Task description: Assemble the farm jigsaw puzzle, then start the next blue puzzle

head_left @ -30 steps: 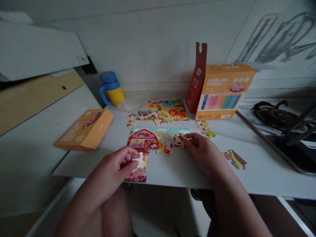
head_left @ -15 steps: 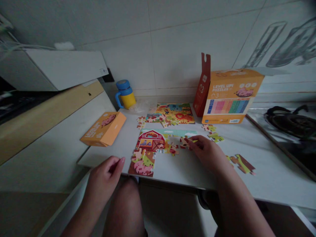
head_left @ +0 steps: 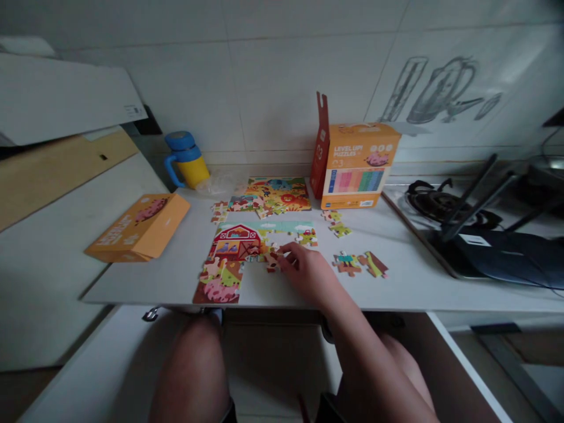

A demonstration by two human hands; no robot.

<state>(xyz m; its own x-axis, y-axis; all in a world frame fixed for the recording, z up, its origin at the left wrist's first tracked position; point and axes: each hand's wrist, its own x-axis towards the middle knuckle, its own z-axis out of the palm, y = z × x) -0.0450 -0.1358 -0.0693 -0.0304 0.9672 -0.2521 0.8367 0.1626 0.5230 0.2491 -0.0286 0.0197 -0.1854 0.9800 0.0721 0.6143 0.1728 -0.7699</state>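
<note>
My right hand is over the middle of the table, its thumb and fingers pinched on a puzzle piece with brown and cream colours. That piece lies against the inner edge of a partly joined farm puzzle. The puzzle shows a red barn, a strip of sky along the top and a pink pig at the lower left. My fingers hide part of the piece and of the puzzle edge behind it. My left hand is out of view.
Loose puzzle pieces lie to the right, with others before the orange puzzle box. A jungle puzzle picture lies at the back. Left stand a smaller orange box and a blue-yellow mug. A stove is far right.
My right hand has moved left along the puzzle's inner edge, uncovering the right end of the sky strip. My left hand has left the view. The camera has turned right.
</note>
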